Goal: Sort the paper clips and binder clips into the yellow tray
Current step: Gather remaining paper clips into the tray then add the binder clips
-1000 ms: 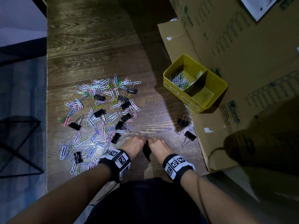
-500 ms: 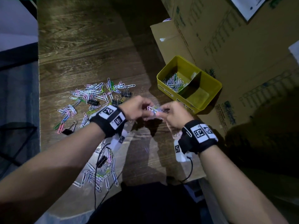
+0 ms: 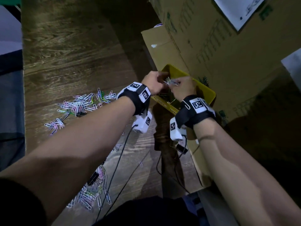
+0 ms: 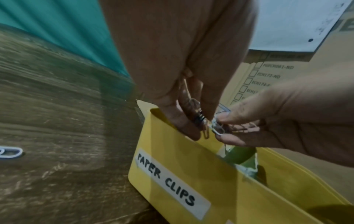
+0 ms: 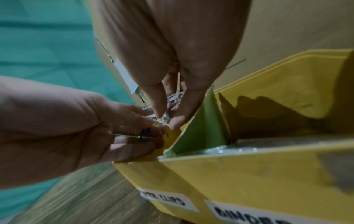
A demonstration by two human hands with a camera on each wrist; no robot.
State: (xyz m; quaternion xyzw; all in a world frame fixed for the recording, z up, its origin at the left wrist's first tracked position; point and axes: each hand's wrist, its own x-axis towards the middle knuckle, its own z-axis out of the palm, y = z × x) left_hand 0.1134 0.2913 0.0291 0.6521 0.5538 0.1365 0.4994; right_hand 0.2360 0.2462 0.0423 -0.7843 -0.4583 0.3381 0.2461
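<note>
While both my left hand [image 3: 154, 82] and right hand [image 3: 182, 88] pinch a tangle of paper clips [image 3: 170, 82], it hangs directly above the yellow tray [image 4: 191, 174], over the compartment labelled for paper clips.

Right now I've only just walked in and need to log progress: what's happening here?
A person is sorting clips. Both hands, left hand and right hand, pinch a small bunch of paper clips over the yellow tray, above its side labelled PAPER CLIPS. Many loose clips remain on the floor.
</note>
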